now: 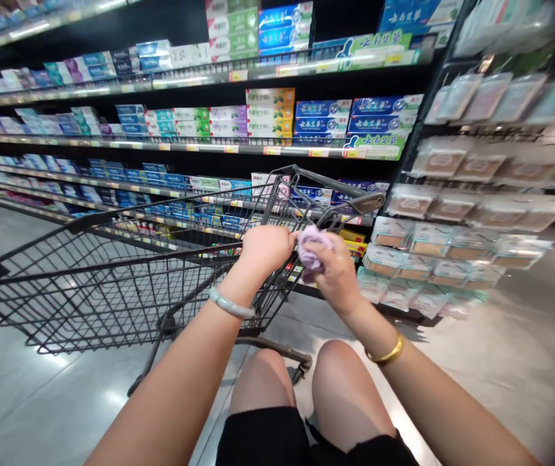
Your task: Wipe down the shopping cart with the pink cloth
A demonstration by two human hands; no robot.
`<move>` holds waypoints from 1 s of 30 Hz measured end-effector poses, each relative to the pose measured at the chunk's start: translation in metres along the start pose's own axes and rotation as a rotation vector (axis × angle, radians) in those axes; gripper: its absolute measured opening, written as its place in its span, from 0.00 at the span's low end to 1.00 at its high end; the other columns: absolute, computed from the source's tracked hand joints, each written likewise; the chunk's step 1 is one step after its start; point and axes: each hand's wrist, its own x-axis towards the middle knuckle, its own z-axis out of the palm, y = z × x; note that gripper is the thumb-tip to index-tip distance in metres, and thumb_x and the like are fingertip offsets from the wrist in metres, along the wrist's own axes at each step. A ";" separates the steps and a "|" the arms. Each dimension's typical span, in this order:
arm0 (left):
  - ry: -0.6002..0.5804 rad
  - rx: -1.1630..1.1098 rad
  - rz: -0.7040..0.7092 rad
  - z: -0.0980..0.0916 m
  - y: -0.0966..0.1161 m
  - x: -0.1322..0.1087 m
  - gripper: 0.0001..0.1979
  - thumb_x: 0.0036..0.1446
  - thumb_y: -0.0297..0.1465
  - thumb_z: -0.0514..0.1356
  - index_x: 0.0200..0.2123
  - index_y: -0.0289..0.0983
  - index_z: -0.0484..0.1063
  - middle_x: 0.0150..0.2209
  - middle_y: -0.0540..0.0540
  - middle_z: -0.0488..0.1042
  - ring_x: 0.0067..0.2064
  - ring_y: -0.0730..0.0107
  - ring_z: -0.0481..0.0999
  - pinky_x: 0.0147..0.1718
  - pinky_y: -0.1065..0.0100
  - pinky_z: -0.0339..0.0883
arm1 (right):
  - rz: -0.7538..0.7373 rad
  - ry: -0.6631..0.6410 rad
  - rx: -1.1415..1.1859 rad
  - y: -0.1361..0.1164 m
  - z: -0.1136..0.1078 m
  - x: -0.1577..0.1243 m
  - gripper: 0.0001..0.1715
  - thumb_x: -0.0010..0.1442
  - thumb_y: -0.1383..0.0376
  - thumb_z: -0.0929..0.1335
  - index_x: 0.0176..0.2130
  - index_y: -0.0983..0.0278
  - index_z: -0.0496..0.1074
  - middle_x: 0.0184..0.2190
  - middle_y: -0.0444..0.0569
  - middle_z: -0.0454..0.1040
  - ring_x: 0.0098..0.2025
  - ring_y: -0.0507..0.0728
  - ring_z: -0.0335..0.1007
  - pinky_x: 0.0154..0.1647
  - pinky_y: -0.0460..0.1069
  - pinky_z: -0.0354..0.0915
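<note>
A bunched light purple cloth (312,249) is gripped in my right hand (338,275), close beside the rear end of a black wire shopping cart (112,285). Just to the left, my left hand (268,249) is closed at the cart's rear frame. Its curled fingers are mostly hidden behind the back of the hand, so the exact bar it grips does not show. The cart's handle (338,188) rises behind both hands. No goods show in the wire basket.
Long shelves (200,150) of boxed toothpaste (323,116) run behind the cart. On the right, a rack holds hanging packets (445,155) down to knee height. Grey floor tiles (54,395) lie beneath, and my bent knees (338,382) are close to the cart's lower frame.
</note>
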 end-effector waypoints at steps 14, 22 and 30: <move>0.020 -0.001 0.109 -0.007 0.014 0.000 0.22 0.71 0.38 0.43 0.45 0.40 0.76 0.41 0.43 0.82 0.43 0.58 0.82 0.40 0.64 0.70 | 0.206 0.364 0.130 0.003 0.022 -0.011 0.19 0.55 0.71 0.70 0.47 0.56 0.76 0.50 0.54 0.70 0.53 0.62 0.72 0.56 0.60 0.71; -0.139 0.081 -0.075 -0.024 -0.034 -0.021 0.33 0.69 0.51 0.39 0.39 0.40 0.79 0.39 0.39 0.82 0.44 0.49 0.80 0.39 0.59 0.68 | 0.245 0.248 -0.001 0.015 0.001 0.012 0.21 0.57 0.73 0.68 0.48 0.57 0.76 0.53 0.54 0.69 0.59 0.62 0.68 0.62 0.59 0.66; 0.080 0.163 -0.130 0.015 -0.033 -0.037 0.39 0.69 0.52 0.32 0.41 0.38 0.79 0.36 0.35 0.81 0.40 0.49 0.80 0.36 0.60 0.64 | 0.289 0.310 -0.030 0.015 0.008 -0.001 0.19 0.61 0.70 0.66 0.51 0.59 0.74 0.55 0.57 0.65 0.63 0.65 0.63 0.65 0.64 0.61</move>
